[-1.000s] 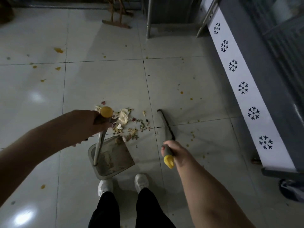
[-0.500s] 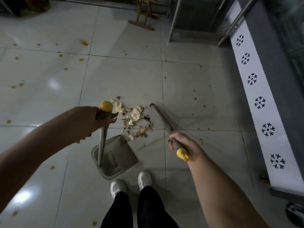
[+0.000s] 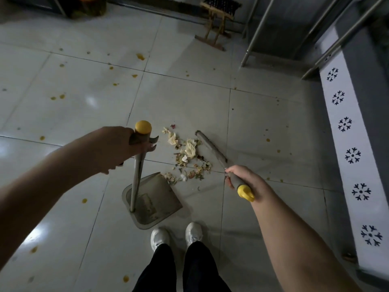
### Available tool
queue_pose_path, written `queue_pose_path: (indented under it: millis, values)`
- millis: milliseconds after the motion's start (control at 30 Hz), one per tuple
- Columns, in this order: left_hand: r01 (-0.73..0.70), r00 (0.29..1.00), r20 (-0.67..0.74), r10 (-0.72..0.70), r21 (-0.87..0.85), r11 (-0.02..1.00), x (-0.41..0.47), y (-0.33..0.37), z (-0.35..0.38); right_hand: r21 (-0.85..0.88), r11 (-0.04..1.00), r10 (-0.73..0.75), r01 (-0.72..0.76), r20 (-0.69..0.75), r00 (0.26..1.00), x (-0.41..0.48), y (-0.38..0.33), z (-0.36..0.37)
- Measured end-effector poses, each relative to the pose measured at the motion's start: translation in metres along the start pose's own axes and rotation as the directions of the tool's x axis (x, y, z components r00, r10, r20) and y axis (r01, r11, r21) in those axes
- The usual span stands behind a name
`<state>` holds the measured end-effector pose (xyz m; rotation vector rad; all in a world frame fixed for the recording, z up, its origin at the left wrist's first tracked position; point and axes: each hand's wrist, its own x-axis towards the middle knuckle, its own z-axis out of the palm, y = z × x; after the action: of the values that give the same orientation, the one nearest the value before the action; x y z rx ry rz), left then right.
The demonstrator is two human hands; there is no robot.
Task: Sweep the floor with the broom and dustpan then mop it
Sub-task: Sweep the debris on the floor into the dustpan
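Observation:
My left hand [image 3: 117, 147] grips the yellow-capped upright handle of a grey dustpan [image 3: 155, 202], whose pan rests on the tiled floor just ahead of my white shoes. My right hand [image 3: 242, 179] grips the grey, yellow-tipped handle of a broom [image 3: 211, 147]. The broom head lies on the floor at the right edge of a debris pile [image 3: 188, 157] of pale scraps and crumbs. The pile spreads from the dustpan's open lip up and to the right, between pan and broom head.
Yellow spots and crumbs [image 3: 140, 56] dot the white tiles, mostly left and far. A cabinet with a white snowflake strip [image 3: 347, 142] runs along the right. Metal table legs [image 3: 250, 45] and a small wooden stool [image 3: 214, 28] stand at the far side.
The broom head has tilted and pushed against the pile's right side, closing the scraps toward the dustpan lip. The view has shifted back and left. Both hands keep their grips.

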<state>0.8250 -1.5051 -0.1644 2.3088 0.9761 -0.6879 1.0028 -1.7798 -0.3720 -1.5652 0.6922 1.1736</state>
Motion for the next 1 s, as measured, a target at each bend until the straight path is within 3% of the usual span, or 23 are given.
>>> queue_pose_path:
  millis: [200,367,467,700,1000]
  values:
    - [0.061,0.998,-0.016,-0.061,-0.044,0.997,-0.002,-0.026,-0.001,-0.374,0.925,0.064,-0.064,-0.012,0.998,0.005,0.0,0.039]
    - [0.098,0.995,-0.007,-0.098,-0.076,0.992,-0.01,-0.029,-0.01,-0.47,0.882,0.069,-0.046,0.034,0.997,-0.009,-0.004,0.059]
    - [0.138,0.99,0.006,-0.138,-0.109,0.984,-0.013,-0.033,-0.019,-0.522,0.853,-0.001,-0.002,-0.005,1.0,-0.016,-0.013,0.068]
    - [0.197,0.979,-0.007,-0.202,-0.186,0.963,-0.009,-0.043,-0.035,-0.74,0.666,-0.156,0.093,-0.016,0.988,0.008,-0.077,0.101]
    - [0.403,0.908,0.027,-0.418,-0.331,0.854,0.04,-0.017,-0.044,-0.898,0.414,-0.137,0.152,0.103,0.985,0.088,-0.181,0.156]
